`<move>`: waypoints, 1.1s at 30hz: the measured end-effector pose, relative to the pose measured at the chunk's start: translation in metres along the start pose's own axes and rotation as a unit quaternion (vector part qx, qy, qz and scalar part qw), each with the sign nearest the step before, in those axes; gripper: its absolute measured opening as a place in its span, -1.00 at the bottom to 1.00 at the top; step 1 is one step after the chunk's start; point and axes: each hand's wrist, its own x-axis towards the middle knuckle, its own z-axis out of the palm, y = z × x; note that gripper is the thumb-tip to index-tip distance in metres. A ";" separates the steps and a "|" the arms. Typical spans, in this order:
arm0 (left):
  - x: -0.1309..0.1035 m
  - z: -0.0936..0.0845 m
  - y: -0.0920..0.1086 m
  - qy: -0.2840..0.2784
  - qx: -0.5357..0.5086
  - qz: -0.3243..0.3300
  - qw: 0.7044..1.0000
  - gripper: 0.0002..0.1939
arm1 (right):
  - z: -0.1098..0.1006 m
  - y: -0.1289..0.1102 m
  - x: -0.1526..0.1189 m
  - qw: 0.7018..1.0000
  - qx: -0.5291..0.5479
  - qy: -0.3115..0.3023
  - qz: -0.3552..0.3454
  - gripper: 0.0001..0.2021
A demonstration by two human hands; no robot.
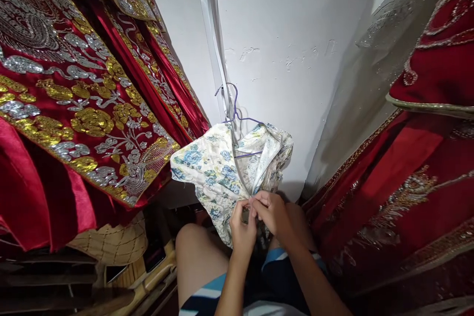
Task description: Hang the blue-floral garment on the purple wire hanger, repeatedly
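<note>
A white garment with blue and yellow flowers (218, 168) hangs on a thin purple hanger (236, 103), its V-shaped neckline open toward the top. At the bottom of the neckline, my left hand (242, 224) and my right hand (271, 211) meet with fingertips pinched together at the front edge. Both hands are closed on the garment's cloth; any small fastening between the fingertips is too small to make out. The lower part of the garment hangs between my knees, partly hidden behind my hands.
Red garments with gold and silver embroidery (92, 123) hang at the left. More red beaded garments (400, 158) hang at the right beside clear plastic. Behind stands a white wall (289, 24) with a white strap (211, 24). Wooden furniture (148, 276) is at lower left.
</note>
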 end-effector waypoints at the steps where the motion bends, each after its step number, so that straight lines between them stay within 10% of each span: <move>1: 0.002 -0.001 -0.002 -0.009 0.007 -0.004 1.000 -0.90 | -0.001 -0.010 0.009 1.000 0.007 0.006 -0.010 -0.77; 12: 0.009 -0.009 -0.025 -0.116 0.089 -0.023 0.989 -0.84 | 0.007 -0.114 0.096 0.988 0.091 0.023 -0.123 -0.85; 20: 0.108 -0.045 0.054 0.037 0.019 0.115 0.993 -0.62 | -0.005 -0.104 0.083 0.982 0.120 0.021 -0.147 -0.85; 25: 0.169 -0.050 0.102 -0.022 0.144 0.249 0.958 -0.81 | -0.010 -0.098 0.092 0.981 0.100 0.033 -0.161 -0.82; 28: 0.179 -0.052 0.111 -0.001 0.189 0.285 0.940 -0.79 | -0.007 -0.078 0.102 0.986 0.050 0.066 -0.148 -0.81; 33: 0.187 -0.099 0.081 0.243 0.034 0.173 0.954 -0.82 | 0.004 -0.032 0.094 0.992 0.061 0.041 -0.102 -0.79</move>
